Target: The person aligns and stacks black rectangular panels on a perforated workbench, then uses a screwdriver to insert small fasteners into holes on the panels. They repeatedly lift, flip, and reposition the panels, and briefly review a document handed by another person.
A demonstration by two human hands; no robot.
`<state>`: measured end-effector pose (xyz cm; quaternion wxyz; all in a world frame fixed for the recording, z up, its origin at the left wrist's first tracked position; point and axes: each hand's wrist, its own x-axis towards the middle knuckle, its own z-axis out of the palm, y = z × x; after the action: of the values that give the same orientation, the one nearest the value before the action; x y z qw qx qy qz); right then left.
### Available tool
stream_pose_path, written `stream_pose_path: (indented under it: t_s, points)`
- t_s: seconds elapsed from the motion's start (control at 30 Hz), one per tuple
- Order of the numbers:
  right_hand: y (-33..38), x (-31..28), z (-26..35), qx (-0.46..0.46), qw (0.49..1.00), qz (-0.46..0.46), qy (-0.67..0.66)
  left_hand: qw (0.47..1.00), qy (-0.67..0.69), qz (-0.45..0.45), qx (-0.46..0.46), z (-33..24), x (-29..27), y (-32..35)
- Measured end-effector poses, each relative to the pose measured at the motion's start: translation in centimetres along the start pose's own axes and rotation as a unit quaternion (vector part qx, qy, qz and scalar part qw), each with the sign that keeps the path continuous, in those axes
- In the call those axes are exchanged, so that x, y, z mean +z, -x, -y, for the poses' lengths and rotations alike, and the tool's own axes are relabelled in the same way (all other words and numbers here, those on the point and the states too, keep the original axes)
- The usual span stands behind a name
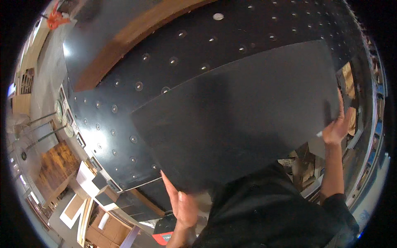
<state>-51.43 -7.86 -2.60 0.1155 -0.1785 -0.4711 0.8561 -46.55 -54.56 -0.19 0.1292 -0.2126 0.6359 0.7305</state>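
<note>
A large dark grey flat panel (244, 120) fills the middle of the head view, lying tilted over a black table top (124, 120) studded with round metal inserts. My left hand (182, 204) grips the panel's near left corner, fingers flat against its edge. My right hand (337, 124) holds the panel's right edge, with the thumb on top. My black-sleeved torso hides the panel's near edge between the two hands.
A brown wooden strip (136, 33) runs along the table's far side. Boxes, boards and a wooden panel (58, 165) stand on the floor at the left. Shelving with cardboard and clutter (351, 82) lines the right. A white disc (218, 16) lies on the table's far part.
</note>
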Motion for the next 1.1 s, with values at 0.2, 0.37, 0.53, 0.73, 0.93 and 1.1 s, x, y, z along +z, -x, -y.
stream_pose_path:
  t_s: [0.2, 0.37, 0.53, 0.73, 0.93, 1.1]
  points:
    - [2.6, 1.0, -0.9, 0.006, 0.999, -0.038, 0.034, 0.961, -0.199, -0.041, 0.186, 2.2, -2.4, 1.9]
    - [3.8, 1.1, -1.5, 0.021, 0.998, 0.023, 0.062, 0.958, -0.217, -0.053, 0.18, 3.1, -3.5, 3.4]
    - [2.3, -0.4, 0.0, 0.033, 0.986, 0.064, 0.148, 0.992, 0.073, -0.05, 0.095, 4.7, -5.5, 3.2]
    - [1.2, -2.5, -0.2, 0.163, 0.968, 0.146, 0.121, 0.996, 0.085, 0.029, -0.023, 6.3, -10.3, 0.9]
    - [-0.5, -5.4, -1.1, 0.206, 0.966, 0.15, 0.049, 0.99, 0.131, -0.034, -0.045, 5.3, -7.6, -0.2]
    - [-2.3, -5.5, -0.4, 0.202, 0.972, 0.032, 0.118, 0.98, 0.171, 0.014, -0.1, 3.7, -5.2, 0.3]
